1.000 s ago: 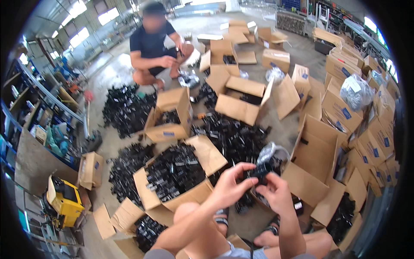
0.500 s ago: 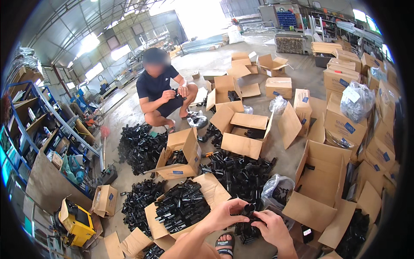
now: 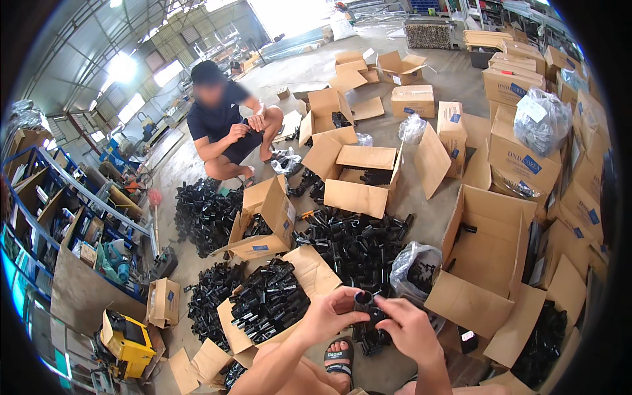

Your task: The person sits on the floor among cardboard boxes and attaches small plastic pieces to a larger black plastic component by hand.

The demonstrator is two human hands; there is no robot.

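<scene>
In front of me my left hand [image 3: 332, 315] grips a black tubular part [image 3: 363, 299] with a round open end facing up. My right hand [image 3: 407, 321] is closed on the same part from the other side, thumb and fingers pressed against it. My fingers hide some of its shape. Just beyond my hands lies a big heap of similar black parts [image 3: 355, 247]. An open carton [image 3: 319, 263] filled with stacked black parts stands to the left of my left hand. A clear plastic bag [image 3: 411, 263] of small black pieces sits beyond my right hand.
A co-worker [image 3: 224, 125] squats at the far left, holding a small black part. Another black heap [image 3: 207, 214] lies near them. A large open carton [image 3: 487, 243] stands at right, before stacked cartons [image 3: 520, 158]. A yellow machine [image 3: 128, 345] and shelving [image 3: 59, 217] stand left.
My view has shifted a little, so the surroundings sit slightly higher and further left. Both hands stay on the black part, which is turned slightly. The co-worker still squats in place.
</scene>
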